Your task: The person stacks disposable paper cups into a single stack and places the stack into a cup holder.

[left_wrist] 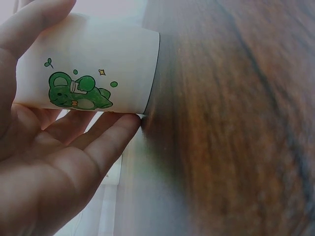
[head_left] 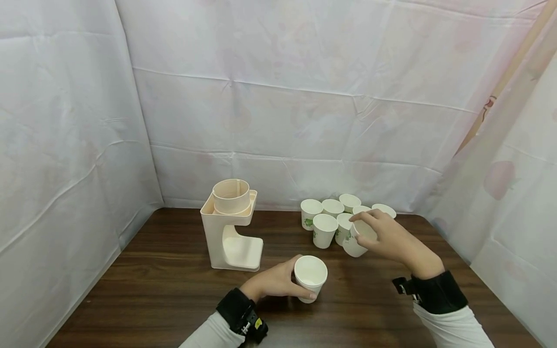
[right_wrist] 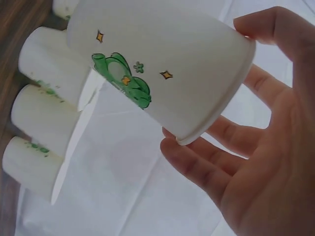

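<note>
My left hand [head_left: 278, 280] grips a white paper cup [head_left: 311, 273] near the front of the table, thumb on one side and fingers on the other. In the left wrist view a green cartoon animal marks this cup [left_wrist: 108, 64], whose base is at the wooden surface. My right hand [head_left: 385, 235] pinches another white paper cup [head_left: 354, 247] by its rim, tilted, beside a group of similar cups. The right wrist view shows that cup [right_wrist: 172, 44] with a green figure and small yellow stars. Fingers partly hide it in the head view.
Several white paper cups [head_left: 324, 231] stand upright at the back right of the dark wooden table [head_left: 152, 290]. A cream-coloured stand [head_left: 213, 237] with a round holder [head_left: 231, 196] on top is left of centre. White cloth [head_left: 278, 121] hangs behind and at both sides.
</note>
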`<state>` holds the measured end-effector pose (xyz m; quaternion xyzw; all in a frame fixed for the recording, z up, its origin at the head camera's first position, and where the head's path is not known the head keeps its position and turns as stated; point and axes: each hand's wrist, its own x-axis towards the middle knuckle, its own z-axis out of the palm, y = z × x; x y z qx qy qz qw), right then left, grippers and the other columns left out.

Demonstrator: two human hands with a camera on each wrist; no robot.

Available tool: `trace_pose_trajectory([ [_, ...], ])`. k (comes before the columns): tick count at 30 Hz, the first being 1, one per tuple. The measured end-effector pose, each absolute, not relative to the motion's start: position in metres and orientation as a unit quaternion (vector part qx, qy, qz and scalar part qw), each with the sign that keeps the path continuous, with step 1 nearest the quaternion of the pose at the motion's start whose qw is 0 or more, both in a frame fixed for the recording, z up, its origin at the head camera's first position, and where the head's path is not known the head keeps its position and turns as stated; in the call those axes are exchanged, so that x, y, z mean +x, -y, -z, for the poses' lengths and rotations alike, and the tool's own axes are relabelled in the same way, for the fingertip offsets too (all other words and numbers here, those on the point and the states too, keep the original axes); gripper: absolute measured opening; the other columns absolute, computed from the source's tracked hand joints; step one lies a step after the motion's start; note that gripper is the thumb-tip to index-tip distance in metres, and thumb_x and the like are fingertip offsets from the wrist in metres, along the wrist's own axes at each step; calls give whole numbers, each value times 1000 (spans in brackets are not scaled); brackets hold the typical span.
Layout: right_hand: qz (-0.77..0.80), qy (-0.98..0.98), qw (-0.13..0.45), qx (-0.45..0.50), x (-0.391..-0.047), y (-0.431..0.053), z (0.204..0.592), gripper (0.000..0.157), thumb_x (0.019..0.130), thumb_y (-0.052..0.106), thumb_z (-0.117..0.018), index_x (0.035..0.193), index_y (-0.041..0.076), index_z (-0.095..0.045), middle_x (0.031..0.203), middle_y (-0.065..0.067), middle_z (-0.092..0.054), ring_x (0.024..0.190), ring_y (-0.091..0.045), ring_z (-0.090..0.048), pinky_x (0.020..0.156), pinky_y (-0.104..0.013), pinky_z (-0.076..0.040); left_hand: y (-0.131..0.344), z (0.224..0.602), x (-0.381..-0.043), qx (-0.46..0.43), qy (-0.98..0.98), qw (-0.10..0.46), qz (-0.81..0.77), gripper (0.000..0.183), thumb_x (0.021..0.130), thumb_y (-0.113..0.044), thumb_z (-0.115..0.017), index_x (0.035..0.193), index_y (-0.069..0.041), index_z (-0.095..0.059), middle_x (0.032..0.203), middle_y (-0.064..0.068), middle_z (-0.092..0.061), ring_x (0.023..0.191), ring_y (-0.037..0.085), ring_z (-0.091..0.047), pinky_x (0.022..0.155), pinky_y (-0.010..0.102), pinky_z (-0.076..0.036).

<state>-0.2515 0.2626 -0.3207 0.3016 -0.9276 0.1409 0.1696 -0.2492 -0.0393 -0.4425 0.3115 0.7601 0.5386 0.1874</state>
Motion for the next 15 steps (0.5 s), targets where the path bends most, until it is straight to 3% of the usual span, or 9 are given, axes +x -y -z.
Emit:
trace_pose_trajectory([
  [15, -138, 888, 242, 365, -241, -245, 312, 36, 87, 17, -71, 122, 15, -65, 120, -13, -61, 110, -36, -58, 87, -55, -47, 39, 442, -250, 314, -760, 189, -537, 69, 78, -20, -87, 135, -21, -49, 117, -10, -62, 112, 8, -57, 98, 32, -42],
])
